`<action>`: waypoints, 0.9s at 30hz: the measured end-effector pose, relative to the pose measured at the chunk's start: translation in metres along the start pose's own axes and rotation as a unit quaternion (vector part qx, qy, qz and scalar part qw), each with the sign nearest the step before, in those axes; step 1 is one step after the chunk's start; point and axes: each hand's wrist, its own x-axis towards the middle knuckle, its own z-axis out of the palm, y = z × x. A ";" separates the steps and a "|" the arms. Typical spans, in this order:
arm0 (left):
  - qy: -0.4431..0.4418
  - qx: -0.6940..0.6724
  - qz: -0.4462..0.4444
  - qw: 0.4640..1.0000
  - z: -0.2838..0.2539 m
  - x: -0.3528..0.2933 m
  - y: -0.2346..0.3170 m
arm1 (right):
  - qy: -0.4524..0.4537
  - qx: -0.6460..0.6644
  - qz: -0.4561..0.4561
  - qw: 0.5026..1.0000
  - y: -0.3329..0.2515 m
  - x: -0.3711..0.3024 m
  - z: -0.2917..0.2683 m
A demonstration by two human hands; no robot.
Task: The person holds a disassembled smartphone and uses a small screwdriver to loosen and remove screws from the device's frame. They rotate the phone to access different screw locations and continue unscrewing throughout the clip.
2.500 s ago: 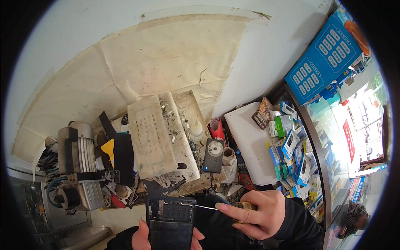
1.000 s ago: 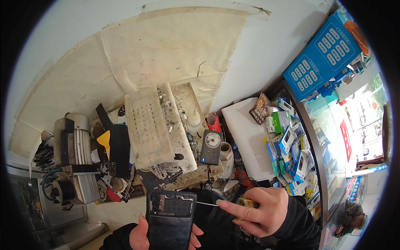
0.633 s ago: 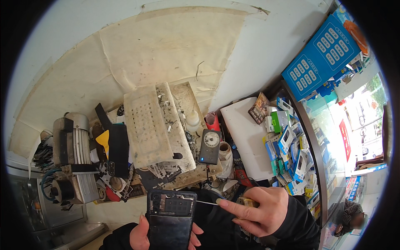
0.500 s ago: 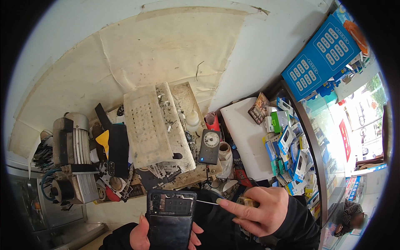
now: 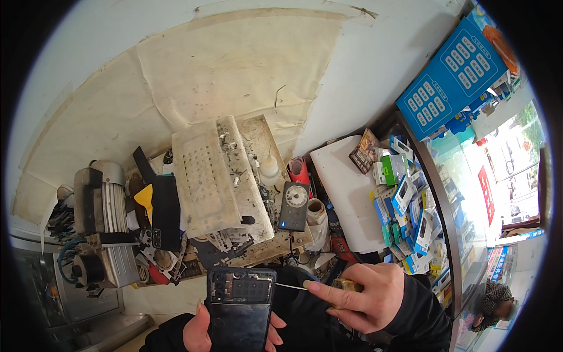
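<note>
The phone (image 5: 241, 314) is lying in the left hand (image 5: 197, 332), low in the view and in front of the counter (image 5: 281, 245), its back facing up and its inner parts showing near the top. The left fingers are clasping it, thumb along one edge and fingertips curling around the other, probably to keep it steady while leaving the back uncovered. The right hand (image 5: 370, 296) is pinching a thin tool (image 5: 290, 286), its forefinger stretching along the shaft, likely for fine control; the tip is meeting the phone's right edge near the top, though whether it is pressing is impossible to tell. Two hands are working on one phone with one tool. On the counter, one yellow scraper (image 5: 144, 199), one white bottle (image 5: 269, 168) and one black box with a dial (image 5: 294, 206) are sitting apart, presumably within reach. Small packages (image 5: 413, 214) are piling up too densely to count.
</note>
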 end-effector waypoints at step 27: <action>0.029 0.028 0.023 0.999 0.005 0.001 -0.006 | 0.002 -0.002 0.015 1.000 -0.001 -0.003 0.003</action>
